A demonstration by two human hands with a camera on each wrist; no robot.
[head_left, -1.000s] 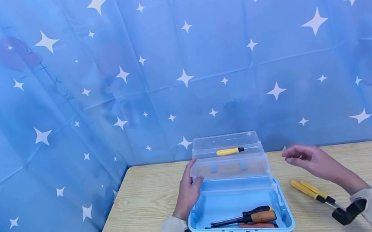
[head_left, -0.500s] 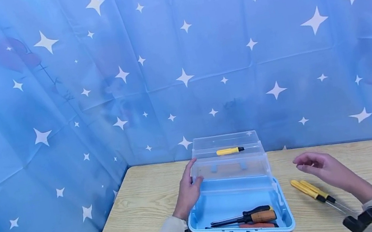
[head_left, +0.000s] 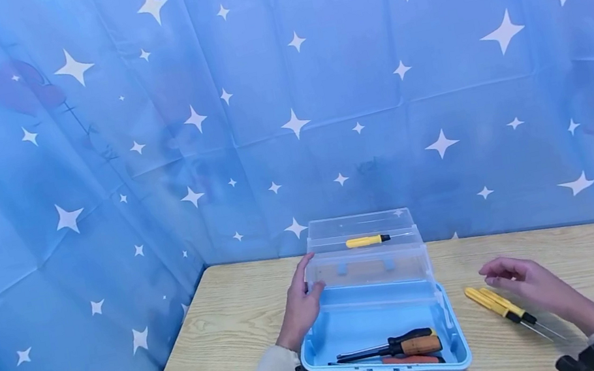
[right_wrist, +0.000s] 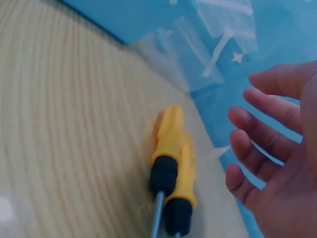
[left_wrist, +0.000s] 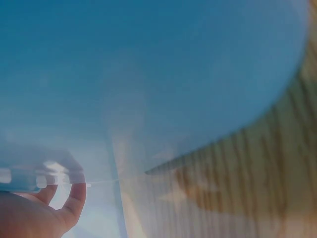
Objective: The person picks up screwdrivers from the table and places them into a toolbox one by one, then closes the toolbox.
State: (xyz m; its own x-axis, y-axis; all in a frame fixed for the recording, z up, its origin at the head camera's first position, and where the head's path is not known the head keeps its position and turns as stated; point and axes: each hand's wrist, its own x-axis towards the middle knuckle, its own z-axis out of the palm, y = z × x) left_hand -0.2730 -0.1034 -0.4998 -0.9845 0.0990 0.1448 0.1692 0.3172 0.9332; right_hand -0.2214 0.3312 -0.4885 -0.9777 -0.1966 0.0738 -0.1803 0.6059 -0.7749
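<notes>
My left hand holds the left edge of the clear lid of a light blue toolbox, which stands open; in the left wrist view its fingers curl at the lid's edge. Right of the box, my right hand hovers with loosely bent fingers and holds nothing. Just below it, two yellow-handled screwdrivers lie side by side on the table, their shafts toward me. The right wrist view shows their handles left of the bent fingers.
Inside the toolbox lie a black-handled screwdriver, one with an orange-brown handle and a red-handled tool. Another yellow screwdriver rests across the raised lid. A blue star-patterned curtain hangs behind the wooden table.
My right hand has moved down and to the right, toward the two yellow screwdrivers. The left hand and the toolbox have stayed in place.
</notes>
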